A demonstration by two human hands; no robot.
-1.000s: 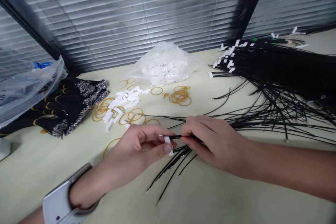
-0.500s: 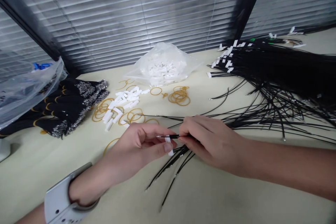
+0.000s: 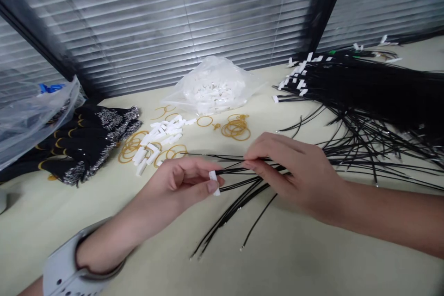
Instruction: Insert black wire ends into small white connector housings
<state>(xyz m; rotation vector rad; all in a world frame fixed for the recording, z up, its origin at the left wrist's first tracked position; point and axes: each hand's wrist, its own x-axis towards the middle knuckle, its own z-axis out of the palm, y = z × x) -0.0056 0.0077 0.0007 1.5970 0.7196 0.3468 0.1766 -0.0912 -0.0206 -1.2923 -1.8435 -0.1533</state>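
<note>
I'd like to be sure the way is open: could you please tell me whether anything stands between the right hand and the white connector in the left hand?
Only black wires cross the gap between the right hand and the white connector, which the left hand pinches. Nothing else visible blocks it.

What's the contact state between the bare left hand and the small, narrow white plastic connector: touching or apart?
Touching. The head view shows the left hand pinching the white connector, its thumb tip overlapping the near face.
</note>
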